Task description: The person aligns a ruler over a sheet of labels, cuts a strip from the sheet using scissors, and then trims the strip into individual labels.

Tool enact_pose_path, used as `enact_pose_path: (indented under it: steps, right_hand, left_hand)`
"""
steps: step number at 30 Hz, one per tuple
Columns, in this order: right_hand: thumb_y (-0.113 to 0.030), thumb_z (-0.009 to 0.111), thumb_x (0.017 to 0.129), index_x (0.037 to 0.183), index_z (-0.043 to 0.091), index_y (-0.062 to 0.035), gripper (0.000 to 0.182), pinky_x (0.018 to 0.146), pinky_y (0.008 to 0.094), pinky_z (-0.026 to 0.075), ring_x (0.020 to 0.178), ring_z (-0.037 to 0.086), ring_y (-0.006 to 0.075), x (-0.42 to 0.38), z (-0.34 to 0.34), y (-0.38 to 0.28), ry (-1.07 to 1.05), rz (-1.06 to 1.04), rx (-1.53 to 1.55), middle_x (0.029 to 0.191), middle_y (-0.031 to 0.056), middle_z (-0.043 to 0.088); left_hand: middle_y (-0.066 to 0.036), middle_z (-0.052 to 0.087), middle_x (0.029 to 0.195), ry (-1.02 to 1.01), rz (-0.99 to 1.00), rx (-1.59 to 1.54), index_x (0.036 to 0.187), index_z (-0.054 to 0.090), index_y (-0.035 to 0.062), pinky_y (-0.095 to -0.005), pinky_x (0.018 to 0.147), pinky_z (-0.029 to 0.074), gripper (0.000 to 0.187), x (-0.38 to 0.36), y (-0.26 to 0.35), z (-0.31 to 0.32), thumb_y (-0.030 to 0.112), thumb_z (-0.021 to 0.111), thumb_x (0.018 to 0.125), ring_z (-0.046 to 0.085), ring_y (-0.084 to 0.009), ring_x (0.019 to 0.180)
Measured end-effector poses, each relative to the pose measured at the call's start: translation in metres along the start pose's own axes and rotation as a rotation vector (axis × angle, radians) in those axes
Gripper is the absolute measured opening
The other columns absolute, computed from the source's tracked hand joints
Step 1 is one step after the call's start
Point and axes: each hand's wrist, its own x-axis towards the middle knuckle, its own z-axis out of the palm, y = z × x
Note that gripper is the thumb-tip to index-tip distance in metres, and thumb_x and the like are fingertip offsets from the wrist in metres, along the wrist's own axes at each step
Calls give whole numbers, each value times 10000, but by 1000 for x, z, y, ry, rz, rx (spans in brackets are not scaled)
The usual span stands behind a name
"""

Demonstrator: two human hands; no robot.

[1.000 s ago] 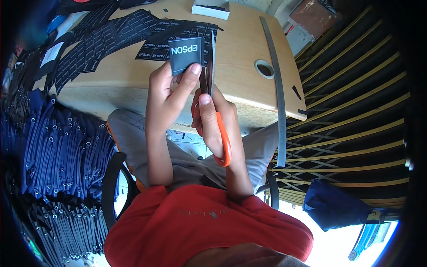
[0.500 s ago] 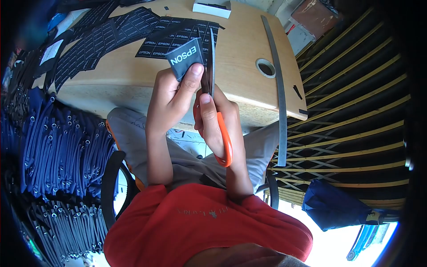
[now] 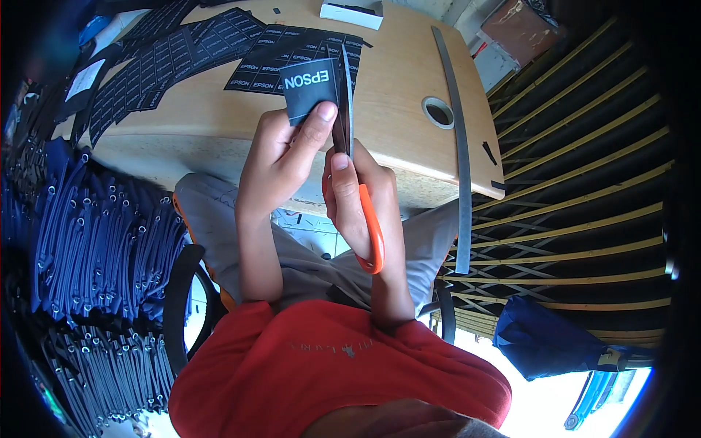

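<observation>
Between thumb and fingers, my left hand [image 3: 286, 150] pinches a small black label [image 3: 308, 86] printed EPSON in white, upside down from where I look. My right hand [image 3: 358, 191] is wrapped round orange-handled scissors [image 3: 371, 232], their blades pointing away from me. The blades run along the label's right edge, close beside my left thumb. Behind the label, a black sheet [image 3: 255, 69] with rows of the same EPSON print lies on the wooden table [image 3: 387, 109].
More printed sheets [image 3: 168, 69] overlap at the table's left. A long metal ruler [image 3: 454, 109] lies at the right, past a round hole [image 3: 438, 112]. At the back stands a white box [image 3: 352, 13]. Bundles of blue straps [image 3: 109, 241] hang at left; a folding gate [image 3: 584, 190] stands at right.
The label has turned flatter towards me, its print now nearly level. The scissor blades have drawn closer together beside it. Both hands stay in almost the same place.
</observation>
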Motion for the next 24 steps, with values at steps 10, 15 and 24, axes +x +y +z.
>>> enact_pose_path:
  steps: [10,15,24]
  right_hand:
    - [-188,510,994,848,501,18,252,489,378,406,463,531,323,-1,2,-3,-24,15,-3,551,186,515]
    - [-190,506,996,855,501,18,251,484,378,400,458,525,328,-1,3,-4,-27,-6,-19,544,183,505]
    - [-185,491,1002,857,498,17,249,475,375,393,449,520,321,-2,3,-6,-21,-14,-18,537,174,496]
  left_hand:
    - [40,492,656,63,53,-66,850,589,19,-225,508,304,271,-1,2,-2,227,534,1015,392,-19,586]
    - [24,525,668,82,82,-28,857,594,13,-220,518,330,269,-3,5,0,223,535,1014,425,-24,594]
    - [25,522,639,107,104,-35,844,596,14,-220,506,324,272,-3,6,6,221,541,1011,418,-25,570]
